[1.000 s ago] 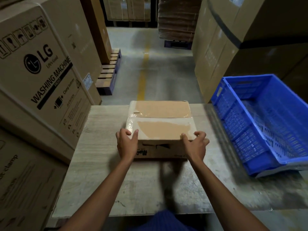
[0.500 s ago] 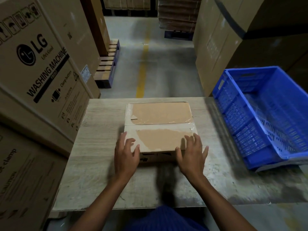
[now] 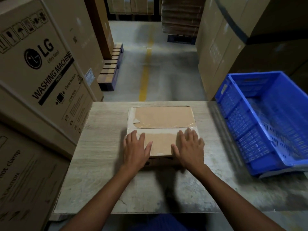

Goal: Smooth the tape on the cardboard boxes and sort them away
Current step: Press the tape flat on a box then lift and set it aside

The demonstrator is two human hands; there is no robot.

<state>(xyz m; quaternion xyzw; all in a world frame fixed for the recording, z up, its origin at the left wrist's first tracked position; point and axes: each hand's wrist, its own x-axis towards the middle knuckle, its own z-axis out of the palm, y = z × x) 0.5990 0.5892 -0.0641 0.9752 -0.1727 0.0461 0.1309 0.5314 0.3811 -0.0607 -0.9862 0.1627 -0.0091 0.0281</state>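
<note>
Your two hands lie flat on the near half of one box (image 3: pixel 160 116): left hand (image 3: pixel 135 150) at its left corner, right hand (image 3: pixel 190 147) at its right, fingers straight and spread, gripping nothing. The box sits mid-bench (image 3: pixel 100 164), its top sealed with glossy clear tape (image 3: pixel 166 127). You appear to be at the smoothing step. Next, press along the seam and edges, then lift the box toward the one blue crate (image 3: pixel 241 124) at the bench's right end. Beyond stand large cartons (image 3: pixel 41 64), at least two on your left, and one pallet (image 3: pixel 110 69).
</note>
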